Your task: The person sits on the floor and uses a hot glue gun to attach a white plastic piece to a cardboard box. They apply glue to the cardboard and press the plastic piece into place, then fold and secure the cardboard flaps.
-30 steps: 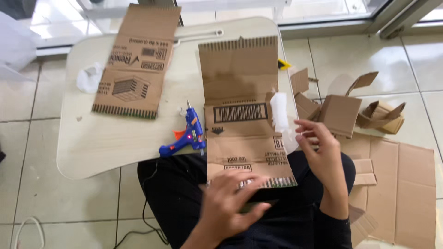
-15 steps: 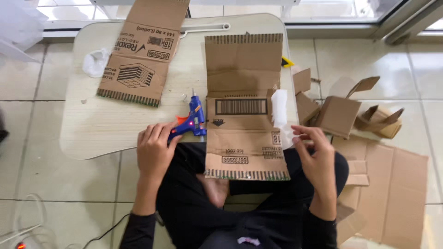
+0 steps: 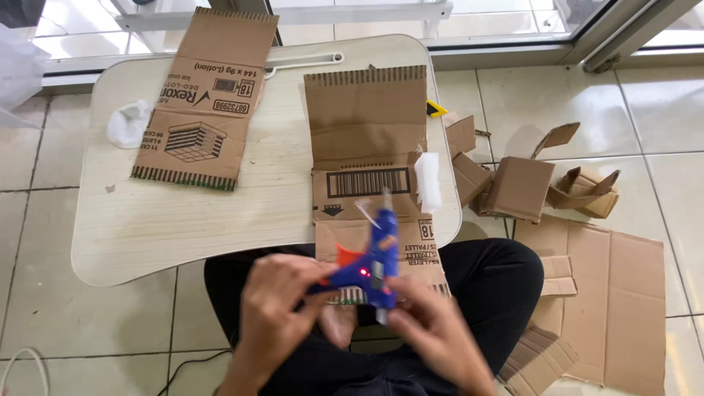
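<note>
A blue glue gun is gripped by the left hand and touched by the right hand — held together over the near end of the flattened cardboard — on the lap table.

Home floor craft spot, pale square floor tiles, low cream lap table, sliding glass door track, scattered brown cardboard scraps

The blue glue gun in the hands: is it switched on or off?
On: a small red light glows on the side of the glue gun.
</note>
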